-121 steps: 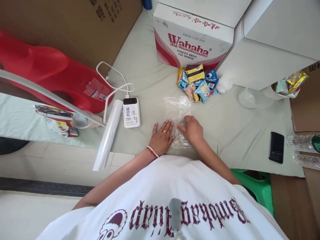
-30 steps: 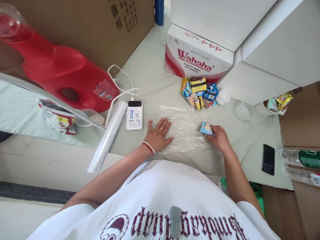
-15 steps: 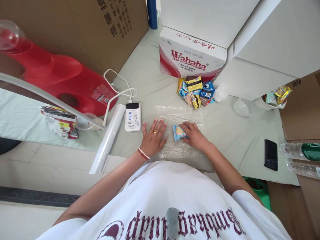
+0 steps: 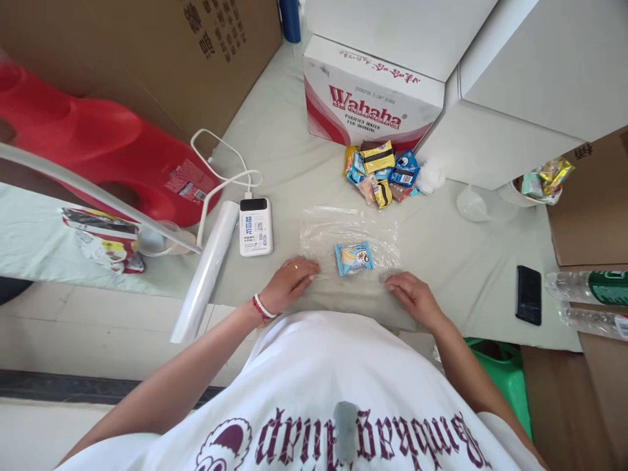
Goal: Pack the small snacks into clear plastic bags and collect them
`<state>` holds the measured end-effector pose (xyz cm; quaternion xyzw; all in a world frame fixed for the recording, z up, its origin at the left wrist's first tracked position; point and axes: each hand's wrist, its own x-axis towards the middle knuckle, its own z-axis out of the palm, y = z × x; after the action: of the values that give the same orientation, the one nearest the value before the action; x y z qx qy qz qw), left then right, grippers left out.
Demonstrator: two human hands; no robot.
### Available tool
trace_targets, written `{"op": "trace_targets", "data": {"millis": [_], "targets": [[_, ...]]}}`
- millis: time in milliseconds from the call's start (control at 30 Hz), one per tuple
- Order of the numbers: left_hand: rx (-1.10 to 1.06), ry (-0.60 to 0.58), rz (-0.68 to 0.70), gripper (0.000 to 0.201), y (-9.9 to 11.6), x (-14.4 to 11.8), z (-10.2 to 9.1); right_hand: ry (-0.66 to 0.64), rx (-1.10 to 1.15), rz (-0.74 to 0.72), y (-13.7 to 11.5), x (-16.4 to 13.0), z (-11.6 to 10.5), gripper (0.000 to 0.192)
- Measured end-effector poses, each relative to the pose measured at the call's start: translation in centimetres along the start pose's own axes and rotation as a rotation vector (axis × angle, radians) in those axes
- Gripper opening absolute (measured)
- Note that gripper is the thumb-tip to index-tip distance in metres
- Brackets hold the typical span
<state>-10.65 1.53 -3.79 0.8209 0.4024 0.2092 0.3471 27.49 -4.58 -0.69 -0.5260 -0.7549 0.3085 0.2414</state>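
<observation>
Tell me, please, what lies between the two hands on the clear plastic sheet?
In the head view, between the left hand and right hand lies the near edge of the plastic sheet; one blue snack packet sits just beyond.

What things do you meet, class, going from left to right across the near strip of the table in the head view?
Roll of film → power bank → left hand → blue snack packet → right hand → black phone → bottle.

Both forearms reached forward, palms down. The left hand (image 4: 289, 278) and right hand (image 4: 411, 296) lay apart, fingers loosely curled.
</observation>
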Motion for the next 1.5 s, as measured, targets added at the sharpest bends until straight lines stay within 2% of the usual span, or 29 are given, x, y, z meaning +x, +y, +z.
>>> {"op": "trace_targets", "data": {"millis": [67, 133, 233, 300, 367, 467, 567, 633, 700, 767, 833, 933, 1033, 1100, 1200, 1233, 1300, 1367, 1433, 1500], "targets": [[-0.017, 0.078, -0.135, 0.031, 0.2, 1.2, -0.5, -0.035, 0.063, 0.084, -0.2, 2.3, -1.6, 0.025], [0.043, 0.175, -0.260, 0.033, 0.2, 2.5, -0.6, -0.065, 0.020, 0.178, -0.2, 5.1, -3.3, 0.027], [0.204, 0.319, -0.387, 0.024, 0.2, 4.6, 0.3, -0.192, -0.304, 0.305, -0.7, 9.7, -5.0, 0.024], [0.308, 0.415, -0.431, 0.018, 0.4, 5.6, 1.2, -0.235, -0.543, 0.299, -1.7, 12.6, -5.2, 0.025], [0.380, 0.515, -0.433, 0.025, 0.7, 6.3, 2.1, -0.218, -0.630, 0.192, -3.1, 15.4, -4.6, 0.029], [0.414, 0.598, -0.395, 0.030, 1.2, 6.7, 2.9, -0.232, -0.588, 0.040, -4.6, 19.0, -2.0, 0.041], [0.390, 0.587, -0.356, 0.033, 1.6, 6.8, 3.0, -0.277, -0.598, 0.091, -4.6, 21.6, 1.1, 0.064], [0.351, 0.581, -0.316, 0.035, 1.6, 6.7, 2.8, -0.245, -0.620, 0.154, -4.1, 22.6, 2.7, 0.069], [0.304, 0.580, -0.249, 0.035, 1.6, 6.6, 2.4, -0.200, -0.619, 0.202, -3.6, 23.0, 3.6, 0.062], [0.256, 0.545, -0.156, 0.036, 1.4, 6.4, 2.0, -0.190, -0.602, 0.239, -3.2, 23.1, 3.7, 0.045], [0.214, 0.470, -0.058, 0.034, 1.0, 6.3, 1.6, -0.209, -0.583, 0.252, -2.9, 23.0, 3.5, 0.027], [0.183, 0.386, 0.033, 0.023, 0.3, 6.5, 1.2, -0.187, -0.555, 0.212, -2.5, 22.8, 2.7, 0.018], [0.200, 0.412, -0.022, 0.023, -0.3, 7.2, 1.4, -0.148, -0.507, 0.102, -2.5, 22.5, 1.7, 0.014], [0.219, 0.432, -0.114, 0.024, -0.5, 7.7, 1.6, -0.161, -0.479, 0.038, -3.0, 21.9, 1.1, 0.014], [0.204, 0.397, -0.241, 0.022, -0.5, 8.5, 1.9, -0.194, -0.459, 0.013, -4.4, 20.8, 0.5, 0.014], [0.191, 0.382, -0.266, 0.029, -0.4, 8.7, 2.0, -0.201, -0.461, 0.020, -4.9, 20.4, 0.4, 0.016], [0.172, 0.362, -0.287, 0.055, -0.2, 8.9, 1.9, -0.190, -0.472, 0.074, -5.9, 19.9, 0.4, 0.020], [0.160, 0.326, -0.300, 0.064, -0.2, 9.1, 1.8, -0.161, -0.460, 0.175, -6.6, 19.7, 0.5, 0.023], [0.144, 0.271, -0.332, 0.045, -0.3, 9.3, 1.7, -0.147, -0.412, 0.266, -7.2, 19.4, 0.7, 0.024], [0.124, 0.254, -0.363, 0.024, -0.6, 9.6, 1.5, -0.175, -0.345, 0.269, -7.7, 18.6, 1.1, 0.025]]}}
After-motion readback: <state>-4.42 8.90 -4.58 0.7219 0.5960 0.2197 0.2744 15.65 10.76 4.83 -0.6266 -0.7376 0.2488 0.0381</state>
